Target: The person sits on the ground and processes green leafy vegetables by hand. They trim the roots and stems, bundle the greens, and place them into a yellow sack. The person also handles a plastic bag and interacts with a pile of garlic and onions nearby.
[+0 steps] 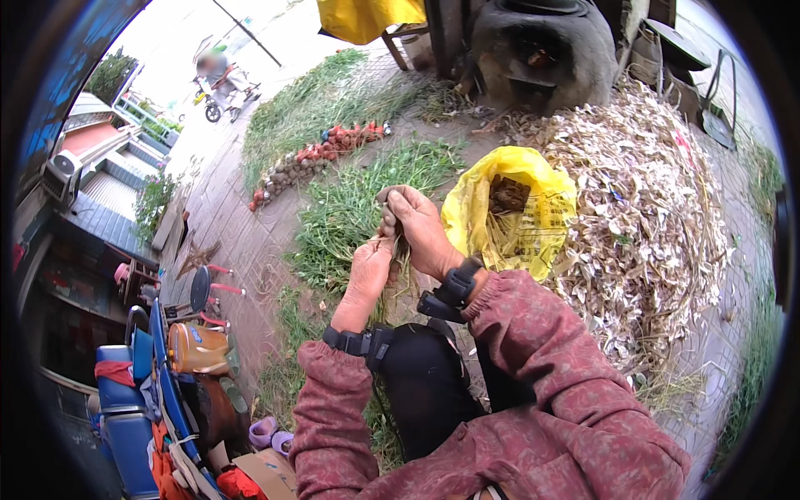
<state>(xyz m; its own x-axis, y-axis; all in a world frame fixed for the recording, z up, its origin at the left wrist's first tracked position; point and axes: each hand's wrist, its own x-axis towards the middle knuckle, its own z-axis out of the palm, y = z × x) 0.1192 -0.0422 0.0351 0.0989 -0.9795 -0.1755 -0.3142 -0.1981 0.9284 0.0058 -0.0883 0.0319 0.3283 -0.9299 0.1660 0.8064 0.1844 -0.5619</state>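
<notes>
Both hands meet in front of me, above a heap of green cut grass [356, 206]. My left hand [369, 265] pinches thin dry stalks or strands from below. My right hand [415, 225] is closed round the upper part of the same bunch; what exactly lies inside the fingers is partly hidden. Just right of my hands stands an open yellow plastic bag [550, 212] with brown dry matter [508, 195] inside. Beyond the grass lie clusters of small reddish and brown round things [331, 147], in a long row on the paving.
A large pile of pale dry husks [650, 219] lies at the right. A blackened clay stove [544, 56] stands beyond the bag. At the lower left are blue chairs [128, 437], an orange container [199, 348] and purple clogs [262, 431]. A person on a two-wheeler [222, 81] is far off.
</notes>
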